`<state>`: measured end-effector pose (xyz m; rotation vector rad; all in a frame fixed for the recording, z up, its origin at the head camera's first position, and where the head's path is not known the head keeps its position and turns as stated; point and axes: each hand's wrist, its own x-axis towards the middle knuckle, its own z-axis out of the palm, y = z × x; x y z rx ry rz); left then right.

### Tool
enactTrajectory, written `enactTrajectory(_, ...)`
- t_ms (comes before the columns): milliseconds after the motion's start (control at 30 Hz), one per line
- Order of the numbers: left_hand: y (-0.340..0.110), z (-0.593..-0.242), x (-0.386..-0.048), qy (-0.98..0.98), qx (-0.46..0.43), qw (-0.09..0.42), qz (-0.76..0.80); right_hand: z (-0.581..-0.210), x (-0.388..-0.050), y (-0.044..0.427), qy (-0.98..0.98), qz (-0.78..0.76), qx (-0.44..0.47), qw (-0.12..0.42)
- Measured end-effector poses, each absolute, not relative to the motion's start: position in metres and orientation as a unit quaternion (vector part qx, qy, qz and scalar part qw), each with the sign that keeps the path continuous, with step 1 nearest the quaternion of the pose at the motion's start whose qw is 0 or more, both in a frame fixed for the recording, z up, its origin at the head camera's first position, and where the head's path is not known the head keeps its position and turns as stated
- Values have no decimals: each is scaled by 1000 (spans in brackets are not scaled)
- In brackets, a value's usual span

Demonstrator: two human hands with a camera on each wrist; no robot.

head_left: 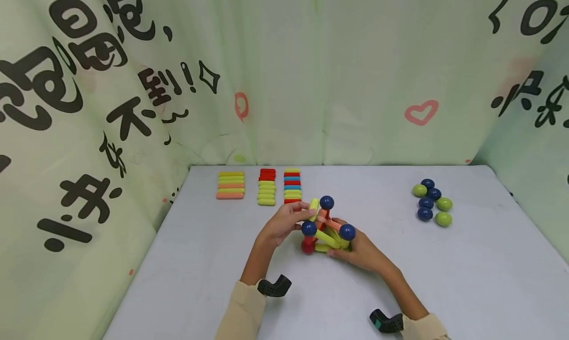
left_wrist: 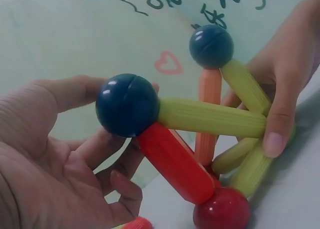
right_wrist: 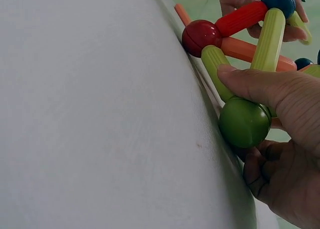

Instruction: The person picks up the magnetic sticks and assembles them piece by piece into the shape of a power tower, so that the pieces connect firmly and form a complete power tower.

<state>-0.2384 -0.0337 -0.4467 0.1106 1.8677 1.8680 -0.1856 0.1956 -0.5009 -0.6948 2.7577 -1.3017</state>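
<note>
My left hand (head_left: 284,225) pinches a loose-ended yellow-green rod (head_left: 313,208) between thumb and fingers, close to a blue ball (head_left: 308,228) of a ball-and-rod structure (head_left: 327,238). Around the structure's green ball (right_wrist: 245,122) and neighbouring rods curl the fingers of my right hand (head_left: 364,251), its thumb pressing a yellow-green rod (right_wrist: 216,69). Blue balls top the structure, including one at the back (head_left: 326,202) and one at the right (head_left: 347,232). Red, orange and yellow-green rods join them to a red ball (left_wrist: 221,209) low down. Parts of the far side are hidden.
Three stacks of rods lie at the back left of the white table (head_left: 200,271): a yellow-and-orange row (head_left: 230,185), a red-and-yellow row (head_left: 266,187) and a mixed row (head_left: 292,184). Several blue and green balls (head_left: 425,202) cluster at the back right. Printed curtains (head_left: 284,83) enclose the table.
</note>
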Motion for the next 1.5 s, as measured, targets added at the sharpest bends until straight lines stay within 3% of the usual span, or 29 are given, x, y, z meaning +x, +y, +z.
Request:
enactTrajectory(767,-26,-450,-234,744,43,239,622,-501,-183,195,883,-415,-221,15)
enactTrajectory(900,-31,-453,-237,759,47,192,620,-499,-184,194,883,-413,-221,14)
enactTrajectory(1100,-46,-474,-248,836,28,43,547,-499,-185,194,887,-409,-215,6)
enactTrajectory(1200,-51,-485,-252,884,13,-7,467,-499,-184,194,889,-408,-207,6)
enactTrajectory(1500,-48,-503,-255,939,48,-2,342,-496,-183,194,889,-415,-195,12)
